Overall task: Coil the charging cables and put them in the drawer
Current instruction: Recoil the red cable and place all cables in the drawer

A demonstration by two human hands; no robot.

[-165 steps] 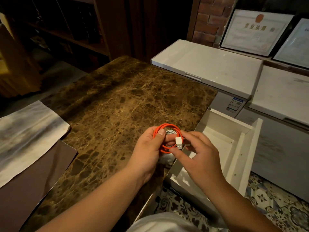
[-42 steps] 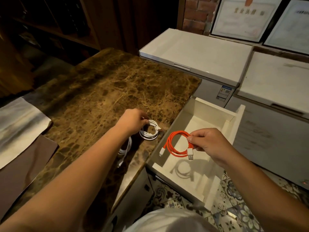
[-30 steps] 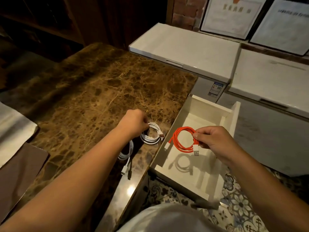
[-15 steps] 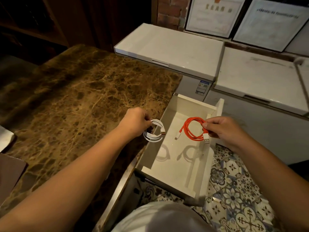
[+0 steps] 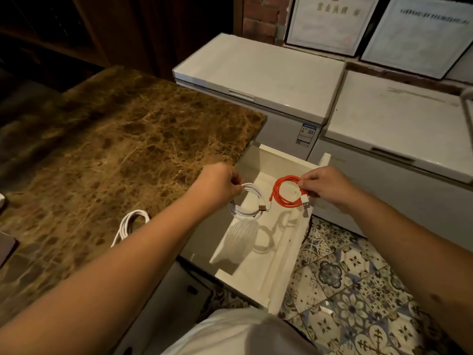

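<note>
- Over the open drawer (image 5: 294, 242) hang two coiled cables, one white cable (image 5: 247, 203), one orange cable (image 5: 286, 192).
- Left hand (image 5: 218, 184) pinches the white coil; right hand (image 5: 325, 187) pinches the orange.
- A third, loose cable (image 5: 130, 222) lies on the table (image 5: 115, 149).

This is looking like a small shop. Two white chest freezers (image 5: 258, 70) are sitting upper right, beneath framed certificates (image 5: 325, 20) leaning on brick.
</note>
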